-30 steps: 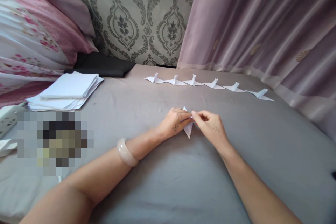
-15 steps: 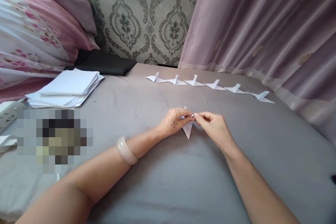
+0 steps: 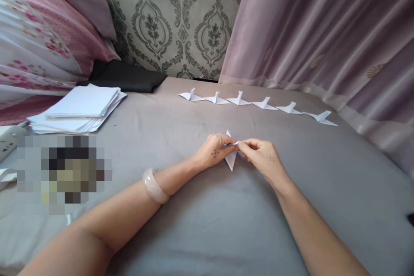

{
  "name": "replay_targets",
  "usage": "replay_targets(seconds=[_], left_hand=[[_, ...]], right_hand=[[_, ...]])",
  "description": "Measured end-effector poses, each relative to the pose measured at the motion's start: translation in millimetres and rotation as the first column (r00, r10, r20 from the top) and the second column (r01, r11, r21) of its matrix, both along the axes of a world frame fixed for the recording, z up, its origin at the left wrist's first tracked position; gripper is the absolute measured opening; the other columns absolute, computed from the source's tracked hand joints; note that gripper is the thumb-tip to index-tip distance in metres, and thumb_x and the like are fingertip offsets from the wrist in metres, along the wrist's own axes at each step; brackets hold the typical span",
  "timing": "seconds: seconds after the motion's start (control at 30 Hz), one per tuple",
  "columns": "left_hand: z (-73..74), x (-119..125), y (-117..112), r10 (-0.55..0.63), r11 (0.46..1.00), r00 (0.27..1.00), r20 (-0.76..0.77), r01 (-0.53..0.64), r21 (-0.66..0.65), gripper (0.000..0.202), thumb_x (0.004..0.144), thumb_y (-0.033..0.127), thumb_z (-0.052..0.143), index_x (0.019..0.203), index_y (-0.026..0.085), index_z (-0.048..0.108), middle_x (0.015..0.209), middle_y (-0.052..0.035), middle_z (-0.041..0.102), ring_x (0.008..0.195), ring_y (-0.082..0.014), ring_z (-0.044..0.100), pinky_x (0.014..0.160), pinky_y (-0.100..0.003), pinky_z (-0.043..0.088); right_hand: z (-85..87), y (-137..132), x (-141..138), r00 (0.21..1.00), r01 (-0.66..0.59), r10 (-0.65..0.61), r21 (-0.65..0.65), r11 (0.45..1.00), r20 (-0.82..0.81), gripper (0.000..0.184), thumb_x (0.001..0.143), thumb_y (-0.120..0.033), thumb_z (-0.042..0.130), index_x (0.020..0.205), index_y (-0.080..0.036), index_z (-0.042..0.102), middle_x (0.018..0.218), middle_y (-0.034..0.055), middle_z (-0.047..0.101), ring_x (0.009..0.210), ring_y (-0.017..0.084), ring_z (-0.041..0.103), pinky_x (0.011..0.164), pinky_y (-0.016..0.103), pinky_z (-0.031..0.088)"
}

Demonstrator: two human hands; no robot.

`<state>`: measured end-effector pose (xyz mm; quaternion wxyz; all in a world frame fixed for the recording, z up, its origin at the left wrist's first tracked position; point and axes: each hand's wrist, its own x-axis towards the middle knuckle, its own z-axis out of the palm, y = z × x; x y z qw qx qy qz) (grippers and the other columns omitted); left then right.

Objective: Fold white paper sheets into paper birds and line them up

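Just above the middle of the grey cloth surface, both my hands pinch a small folded white paper figure. One pointed flap of it sticks out toward me and another tip shows beyond my fingers. My left hand grips its body between thumb and fingers. At the narrow upper part, the thumb and index finger of my right hand are pressed together on the paper. My fingers hide most of the folds. Farther back stands a row of several folded white paper birds, each with wings spread and an upright neck.
A stack of white paper sheets lies at the left, with a black folded item behind it. A power strip sits at the left edge beside a blurred-out patch. Pink curtains hang along the right.
My right fingers have shifted slightly on the paper's narrow part, where a bit more white shows between the hands. My left hand keeps its hold. The camera view has drifted a little.
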<state>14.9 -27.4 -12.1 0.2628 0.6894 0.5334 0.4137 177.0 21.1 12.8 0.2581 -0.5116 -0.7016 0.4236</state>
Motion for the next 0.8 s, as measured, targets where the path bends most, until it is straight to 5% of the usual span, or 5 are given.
replay_targets(seconds=[0.17, 0.47, 0.67, 0.8], left_hand=[[-0.3, -0.3, 0.0, -0.029, 0.999, 0.999, -0.040, 0.030, 0.023, 0.027, 0.091, 0.037, 0.053, 0.091, 0.020, 0.073, 0.082, -0.0016, 0.068, 0.077, -0.0144, 0.061, 0.071, -0.021, 0.043], [-1.5, -1.6, 0.5, 0.004, 0.998, 1.000, 0.014, -0.003, -0.060, 0.022, 0.088, 0.032, 0.057, 0.090, 0.018, 0.074, 0.083, 0.0009, 0.070, 0.078, -0.0125, 0.061, 0.072, -0.018, 0.042], [-1.9, -3.0, 0.9, -0.055, 0.991, 0.997, 0.060, 0.062, -0.118, 0.025, 0.088, 0.034, 0.056, 0.093, 0.016, 0.073, 0.075, 0.0030, 0.065, 0.072, -0.0108, 0.057, 0.067, -0.017, 0.040], [-1.1, -2.2, 1.7, -0.063, 0.992, 0.997, 0.038, 0.067, -0.103, 0.025, 0.089, 0.034, 0.055, 0.089, 0.016, 0.073, 0.076, 0.0017, 0.065, 0.073, -0.0115, 0.057, 0.068, -0.018, 0.040]], right_hand=[[2.8, -1.0, -1.7, 0.999, 0.038, -0.037, -0.042, 0.998, 0.025, 0.024, 0.071, -0.038, 0.061, 0.073, -0.017, 0.074, 0.069, 0.0032, 0.069, 0.066, 0.015, 0.058, 0.059, 0.025, 0.043], [2.4, 2.7, -3.5, 0.971, 0.083, -0.169, -0.417, 0.905, -0.171, 0.019, 0.065, -0.033, 0.069, 0.073, -0.016, 0.070, 0.079, 0.0061, 0.070, 0.063, 0.010, 0.059, 0.051, 0.019, 0.041], [0.9, 4.5, -0.6, 0.960, 0.031, -0.157, -0.472, 0.881, -0.232, 0.018, 0.064, -0.031, 0.070, 0.073, -0.016, 0.070, 0.077, 0.0054, 0.068, 0.064, 0.010, 0.058, 0.054, 0.019, 0.043], [2.3, 2.7, -1.6, 0.970, 0.022, -0.123, -0.429, 0.903, -0.210, 0.023, 0.064, -0.037, 0.073, 0.065, -0.015, 0.066, 0.063, -0.0001, 0.059, 0.052, 0.006, 0.046, 0.046, 0.019, 0.033]])
